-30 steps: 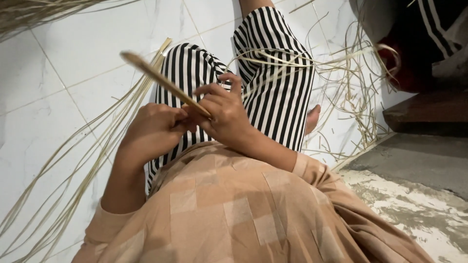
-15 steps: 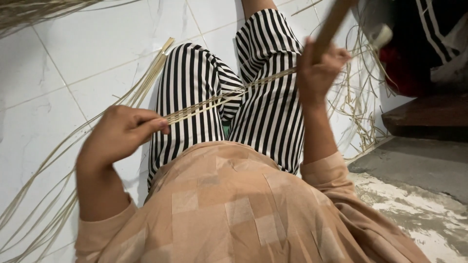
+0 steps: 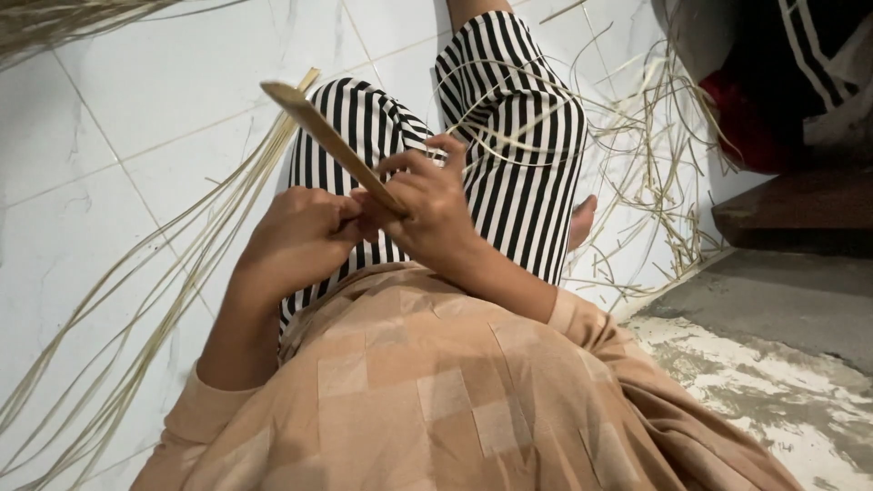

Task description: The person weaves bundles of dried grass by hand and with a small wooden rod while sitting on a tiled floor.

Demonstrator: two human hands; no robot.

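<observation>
Long pale strips (image 3: 155, 300) lie on the white floor (image 3: 109, 136) at my left, and their ends run out of sight. My left hand (image 3: 296, 238) is curled tight, right against my right hand (image 3: 427, 205), over my striped pants (image 3: 509, 136). I cannot see what the left one grips. My right hand is closed around a flat wooden stick (image 3: 323, 136) that points up to the left; its lower end is hidden in my fingers. More strips (image 3: 650, 145) are tangled on the right.

Loose pale strips (image 3: 655, 155) litter the white tiled floor (image 3: 136, 118) beside a red bundle (image 3: 750, 127).
</observation>
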